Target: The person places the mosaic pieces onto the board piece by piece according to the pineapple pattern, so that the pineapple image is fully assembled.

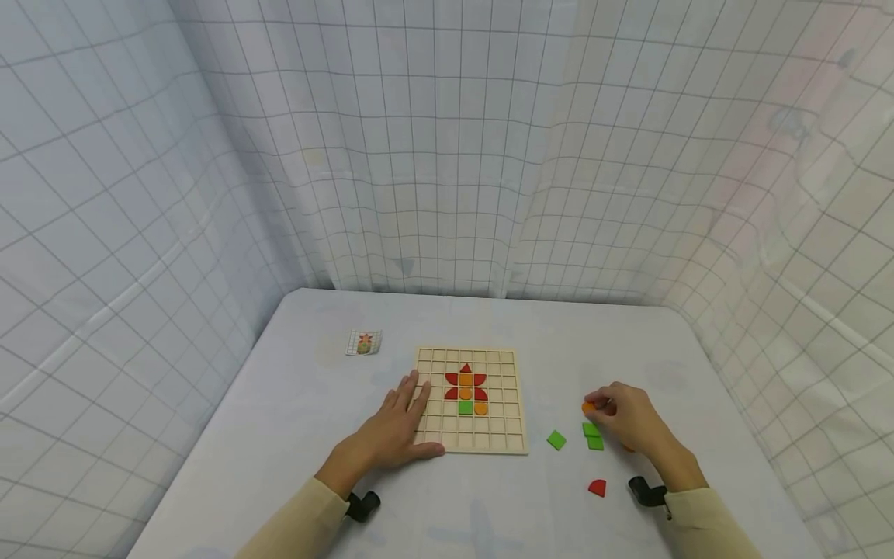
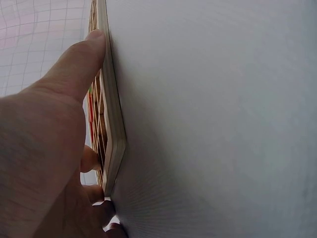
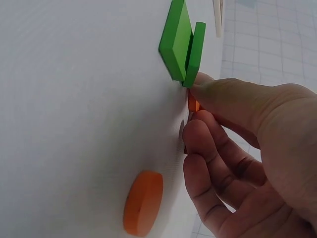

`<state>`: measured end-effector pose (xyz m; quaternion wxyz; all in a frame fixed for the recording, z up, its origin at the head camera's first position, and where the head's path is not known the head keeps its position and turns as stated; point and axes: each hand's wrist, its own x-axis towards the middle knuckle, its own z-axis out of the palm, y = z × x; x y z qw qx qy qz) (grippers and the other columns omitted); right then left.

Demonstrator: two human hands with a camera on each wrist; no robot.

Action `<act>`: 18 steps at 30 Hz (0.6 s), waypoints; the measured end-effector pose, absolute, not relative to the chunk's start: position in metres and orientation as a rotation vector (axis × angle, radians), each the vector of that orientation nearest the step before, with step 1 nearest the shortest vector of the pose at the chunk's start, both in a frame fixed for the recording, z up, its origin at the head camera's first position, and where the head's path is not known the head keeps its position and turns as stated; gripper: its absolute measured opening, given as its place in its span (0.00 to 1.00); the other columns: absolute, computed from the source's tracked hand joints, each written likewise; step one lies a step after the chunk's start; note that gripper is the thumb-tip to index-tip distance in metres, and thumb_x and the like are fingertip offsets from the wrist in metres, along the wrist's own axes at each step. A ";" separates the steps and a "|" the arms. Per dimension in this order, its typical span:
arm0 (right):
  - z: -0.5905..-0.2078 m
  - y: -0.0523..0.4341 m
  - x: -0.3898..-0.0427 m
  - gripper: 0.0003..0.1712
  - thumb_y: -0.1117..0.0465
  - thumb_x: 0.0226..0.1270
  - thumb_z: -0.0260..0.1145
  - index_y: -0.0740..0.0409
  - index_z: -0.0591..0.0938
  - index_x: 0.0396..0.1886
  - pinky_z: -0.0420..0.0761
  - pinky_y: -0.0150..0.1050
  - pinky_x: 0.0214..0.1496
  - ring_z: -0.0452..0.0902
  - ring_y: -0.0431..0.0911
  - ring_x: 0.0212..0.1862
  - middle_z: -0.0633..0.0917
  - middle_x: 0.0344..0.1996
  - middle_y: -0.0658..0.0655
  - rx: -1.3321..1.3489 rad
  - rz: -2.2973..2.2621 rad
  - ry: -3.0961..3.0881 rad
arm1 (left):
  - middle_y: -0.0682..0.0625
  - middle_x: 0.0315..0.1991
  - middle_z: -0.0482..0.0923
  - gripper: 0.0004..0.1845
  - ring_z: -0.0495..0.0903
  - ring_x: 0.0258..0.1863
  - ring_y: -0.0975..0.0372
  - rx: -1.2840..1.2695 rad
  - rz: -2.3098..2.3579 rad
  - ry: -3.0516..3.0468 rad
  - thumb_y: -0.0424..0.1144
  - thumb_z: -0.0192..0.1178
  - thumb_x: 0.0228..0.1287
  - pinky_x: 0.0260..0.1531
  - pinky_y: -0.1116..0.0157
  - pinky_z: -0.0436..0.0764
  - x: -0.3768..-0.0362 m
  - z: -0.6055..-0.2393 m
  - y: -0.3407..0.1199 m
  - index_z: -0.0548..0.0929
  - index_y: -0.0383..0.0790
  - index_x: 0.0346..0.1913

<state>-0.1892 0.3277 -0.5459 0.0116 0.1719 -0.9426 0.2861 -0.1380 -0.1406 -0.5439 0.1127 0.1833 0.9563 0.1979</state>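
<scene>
Both hands are working on the white table (image 1: 293, 435) in the head view. The left hand (image 1: 401, 423) is lying flat with straight fingers on the near left corner of the wooden grid board (image 1: 506, 388), its thumb stretching along the board's front edge. On the board, red, orange and green pieces are forming a flower figure (image 1: 466, 390). The right hand (image 1: 628, 419) is curling its fingers around an orange piece (image 1: 589, 407) on the table, well to the right of the board. Two green squares (image 1: 593, 435) are lying just beside that hand, a third green square (image 1: 556, 440) is sitting between them and the board, and a red quarter-round piece (image 1: 597, 487) is lying nearer the person. A small pattern card (image 1: 364, 342) is resting left of the board's far corner.

From the left wrist, the left hand (image 2: 44, 163) is pressing its straight thumb against the side of the wooden grid board (image 2: 113, 134), with the other fingers reaching over the grid.

From the right wrist, the right hand (image 3: 247, 158) is pinching a small orange piece (image 3: 193, 104) between thumb and fingertips, right beside the two green squares (image 3: 181, 44). An orange round disc (image 3: 143, 203) is lying apart on the table below the fingers.
</scene>
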 end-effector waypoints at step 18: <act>-0.549 0.325 -0.191 0.07 0.66 0.71 0.85 0.59 0.96 0.46 0.86 0.31 0.43 0.85 0.38 0.39 0.91 0.37 0.51 0.522 0.890 -2.931 | 0.30 0.98 0.38 0.67 0.45 0.98 0.36 0.538 0.532 2.814 0.71 0.73 0.75 0.96 0.36 0.55 -0.138 -0.546 -0.140 0.51 0.32 0.96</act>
